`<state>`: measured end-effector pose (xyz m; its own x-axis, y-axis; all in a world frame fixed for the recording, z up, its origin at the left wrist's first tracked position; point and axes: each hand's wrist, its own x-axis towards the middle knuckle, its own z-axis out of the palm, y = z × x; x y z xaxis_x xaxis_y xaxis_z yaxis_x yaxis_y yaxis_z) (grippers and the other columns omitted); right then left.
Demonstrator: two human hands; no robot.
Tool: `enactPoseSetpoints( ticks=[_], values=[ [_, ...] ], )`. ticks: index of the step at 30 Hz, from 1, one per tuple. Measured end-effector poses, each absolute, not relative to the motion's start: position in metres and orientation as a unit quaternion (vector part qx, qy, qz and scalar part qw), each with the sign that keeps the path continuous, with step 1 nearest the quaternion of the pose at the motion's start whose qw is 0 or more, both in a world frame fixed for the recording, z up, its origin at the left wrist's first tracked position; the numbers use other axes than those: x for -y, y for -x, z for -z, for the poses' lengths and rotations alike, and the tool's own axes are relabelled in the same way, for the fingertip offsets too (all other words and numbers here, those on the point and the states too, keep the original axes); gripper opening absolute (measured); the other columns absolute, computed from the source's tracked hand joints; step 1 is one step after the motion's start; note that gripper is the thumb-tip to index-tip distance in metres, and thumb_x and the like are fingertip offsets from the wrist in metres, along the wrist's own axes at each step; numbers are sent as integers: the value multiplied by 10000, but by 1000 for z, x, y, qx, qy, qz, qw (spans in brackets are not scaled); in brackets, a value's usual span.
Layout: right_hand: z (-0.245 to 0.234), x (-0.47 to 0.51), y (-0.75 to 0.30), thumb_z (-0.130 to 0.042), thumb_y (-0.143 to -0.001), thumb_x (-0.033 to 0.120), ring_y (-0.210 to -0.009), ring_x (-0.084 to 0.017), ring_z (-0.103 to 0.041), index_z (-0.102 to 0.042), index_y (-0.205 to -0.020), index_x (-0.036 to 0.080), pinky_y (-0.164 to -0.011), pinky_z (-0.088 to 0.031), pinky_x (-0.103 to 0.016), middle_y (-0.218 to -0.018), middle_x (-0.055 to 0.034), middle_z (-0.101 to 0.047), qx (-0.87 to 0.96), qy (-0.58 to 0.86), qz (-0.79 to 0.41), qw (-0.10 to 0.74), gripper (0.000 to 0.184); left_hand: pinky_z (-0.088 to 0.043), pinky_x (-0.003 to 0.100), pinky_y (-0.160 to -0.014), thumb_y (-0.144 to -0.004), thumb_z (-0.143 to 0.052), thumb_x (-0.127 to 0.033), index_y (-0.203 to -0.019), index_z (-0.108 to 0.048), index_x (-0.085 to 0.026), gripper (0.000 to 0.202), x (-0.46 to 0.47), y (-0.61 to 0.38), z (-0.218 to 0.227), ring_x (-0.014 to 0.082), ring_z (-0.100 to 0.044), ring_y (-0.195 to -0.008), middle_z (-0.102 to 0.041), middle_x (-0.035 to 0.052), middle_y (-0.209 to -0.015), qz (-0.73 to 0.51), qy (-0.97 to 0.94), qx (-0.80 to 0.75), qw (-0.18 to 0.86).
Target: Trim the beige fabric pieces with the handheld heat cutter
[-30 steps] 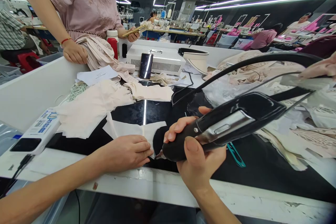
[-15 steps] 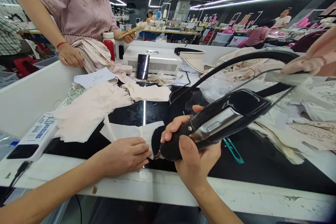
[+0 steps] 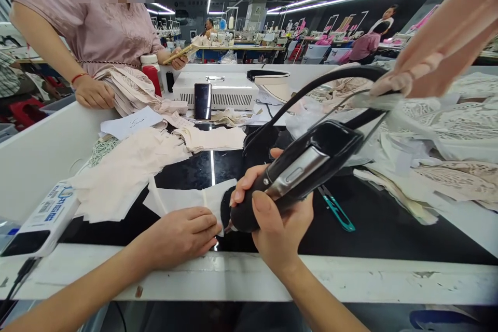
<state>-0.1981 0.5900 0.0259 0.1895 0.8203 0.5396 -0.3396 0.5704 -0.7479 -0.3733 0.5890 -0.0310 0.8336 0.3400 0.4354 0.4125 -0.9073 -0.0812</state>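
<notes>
My right hand (image 3: 278,218) is wrapped around a black corded handheld tool (image 3: 298,166) with a silver side panel. The tool slants down to the left, and its narrow metal tip meets the edge of a cream fabric piece (image 3: 175,197). My left hand (image 3: 187,233) is closed at that fabric's near right edge, fingers together, beside the tip. A dark patch lies by the fabric's right end, partly behind the tool. Teal thread snips (image 3: 337,210) rest on the black work surface (image 3: 369,233), right of my right hand.
Stacked cream fabric pieces (image 3: 128,171) lie at left, beside a white device (image 3: 42,218). A phone (image 3: 203,101) leans against a white vented box (image 3: 221,88). Lace pieces (image 3: 455,129) heap at right. Another person's hand (image 3: 392,80) is at the tool's cable; a co-worker (image 3: 112,36) stands across.
The whole view has shifted slightly, with the scene moving left. The other person's hand at the cable has moved left and up. My hands keep their hold on the tool and fabric.
</notes>
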Motion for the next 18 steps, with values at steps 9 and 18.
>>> enactPoseSetpoints(
  ticks=[9,18],
  values=[
    [-26,-588,199,-753,-830,353,-581,-122,-621,-474,-1178,287,-580,-597,-295,-795,42,-622,500,247,-399,728,451,-581,337,-970,-1017,-467,-188,-1137,-639,-93,230,-589,373,32,207,-680,-1003,-707,93,-1041,215,953,193,94],
    [-26,-589,202,-694,-842,185,-585,-115,-621,-501,-1125,287,-556,-574,-275,-811,45,-640,507,237,-397,727,358,-581,344,-981,-1023,-456,-185,-1167,-638,-83,254,-589,373,32,208,-684,-1015,-715,95,-1058,217,952,191,102]
  ],
)
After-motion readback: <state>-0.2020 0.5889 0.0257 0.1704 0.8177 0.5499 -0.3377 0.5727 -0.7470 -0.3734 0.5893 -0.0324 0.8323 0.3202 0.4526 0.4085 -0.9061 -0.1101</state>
